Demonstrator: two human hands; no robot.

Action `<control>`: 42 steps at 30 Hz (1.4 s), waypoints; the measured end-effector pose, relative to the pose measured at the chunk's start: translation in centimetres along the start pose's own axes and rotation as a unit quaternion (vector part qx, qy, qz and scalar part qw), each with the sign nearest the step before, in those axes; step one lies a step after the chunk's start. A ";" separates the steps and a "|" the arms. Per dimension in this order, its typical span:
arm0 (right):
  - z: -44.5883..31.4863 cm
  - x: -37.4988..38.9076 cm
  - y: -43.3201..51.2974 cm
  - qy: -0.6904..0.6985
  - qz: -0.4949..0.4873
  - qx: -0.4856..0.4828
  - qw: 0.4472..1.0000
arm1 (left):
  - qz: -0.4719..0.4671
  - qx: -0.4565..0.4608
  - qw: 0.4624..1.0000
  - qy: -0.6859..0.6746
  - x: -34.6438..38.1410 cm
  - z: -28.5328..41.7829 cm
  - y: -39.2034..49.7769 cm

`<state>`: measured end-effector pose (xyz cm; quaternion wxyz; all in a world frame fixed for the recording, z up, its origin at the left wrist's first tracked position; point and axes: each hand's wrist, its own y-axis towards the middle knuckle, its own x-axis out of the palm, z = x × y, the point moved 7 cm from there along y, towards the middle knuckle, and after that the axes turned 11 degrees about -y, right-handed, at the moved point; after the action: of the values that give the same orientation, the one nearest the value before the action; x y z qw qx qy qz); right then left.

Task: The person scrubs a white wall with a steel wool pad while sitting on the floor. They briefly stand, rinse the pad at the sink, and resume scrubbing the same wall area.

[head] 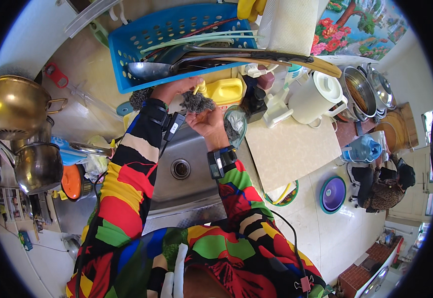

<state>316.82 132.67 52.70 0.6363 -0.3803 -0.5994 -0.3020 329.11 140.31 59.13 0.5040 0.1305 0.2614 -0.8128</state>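
A grey metal-wool scrubber (197,102) rests in my right hand (209,122), held above the back edge of the steel sink (201,156). My left hand (179,86) reaches to the yellow pump head (201,88) of a yellow plastic bottle (226,91), and its fingertips touch the top. The pump's spout points down at the scrubber. Whether those fingers grip the pump or only press it is hard to see. Beside my right hand stands a glass bowl (243,128) with dark and pale scrubbing material in it. Another dark scrubber (140,97) lies next to my left wrist.
Behind my hands, a blue perforated basket (127,80) holds ladles and long utensils. A white jug (309,98) stands right, beyond a beige board (291,149). Brass-coloured pots (19,108) hang left. Basins (333,195) sit on the floor; a seated person (384,190) is farther off.
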 end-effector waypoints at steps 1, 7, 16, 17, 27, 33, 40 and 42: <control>0.0 -0.1 0.1 0.001 0.017 -0.004 1.000 | 0.005 0.005 1.000 0.000 -0.1 0.3 -0.3; 0.2 -0.4 0.5 0.022 0.047 -0.008 0.999 | 0.020 0.027 0.999 -0.026 0.0 1.5 -1.7; 0.2 -0.6 0.5 0.011 0.036 0.015 0.999 | -0.031 0.065 0.995 0.066 0.1 1.0 -0.6; 0.3 -0.5 0.5 0.010 0.032 0.021 0.999 | -0.037 0.076 0.995 0.060 0.2 1.0 -0.5; 0.4 -1.3 0.7 -0.001 0.049 0.020 0.999 | -0.074 0.063 0.993 0.069 0.5 0.7 -0.8; 0.2 -1.3 0.9 -0.006 0.033 0.012 0.999 | -0.053 -0.112 0.992 -0.004 0.3 0.3 -2.5; 0.7 -1.9 1.6 0.003 0.058 0.007 0.998 | -0.083 -0.081 0.992 -0.053 1.0 -0.5 -1.7; 0.7 -2.1 1.7 -0.004 0.061 0.011 0.998 | -0.137 -0.034 0.986 -0.085 1.7 -0.5 -1.1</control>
<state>317.67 134.02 50.39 0.6557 -0.4100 -0.5808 -0.2542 327.33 139.67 58.23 0.4126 0.0062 0.2603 -0.8729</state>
